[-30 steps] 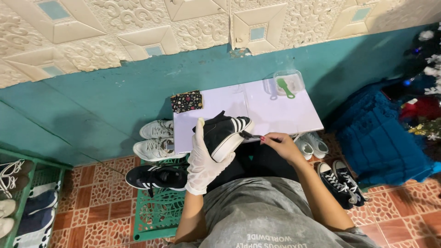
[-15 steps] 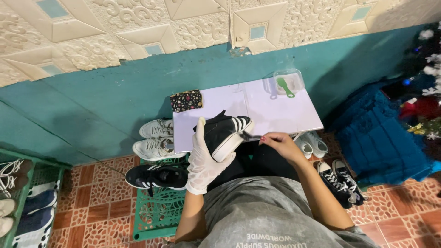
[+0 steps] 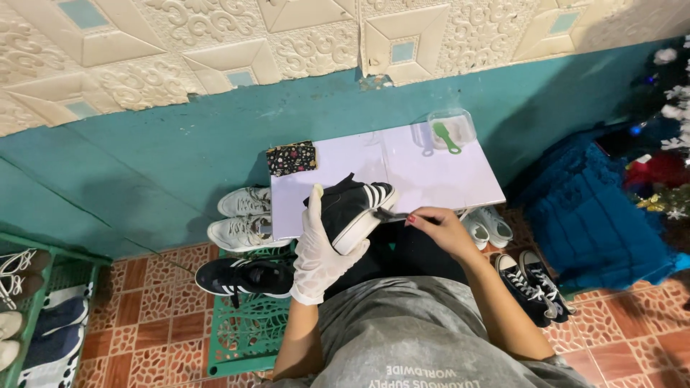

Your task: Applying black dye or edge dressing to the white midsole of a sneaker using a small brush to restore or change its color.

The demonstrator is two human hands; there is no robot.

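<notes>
My left hand, in a white glove, grips a black sneaker with white stripes and a white sole, tilted on its side over the near edge of a white table. My right hand, bare, pinches a thin dark brush whose tip touches the sneaker's side near the stripes.
A clear container with a green brush and a patterned pouch sit on the table. Grey sneakers, a black sneaker on a green crate, other shoes, a shoe rack and blue fabric surround me.
</notes>
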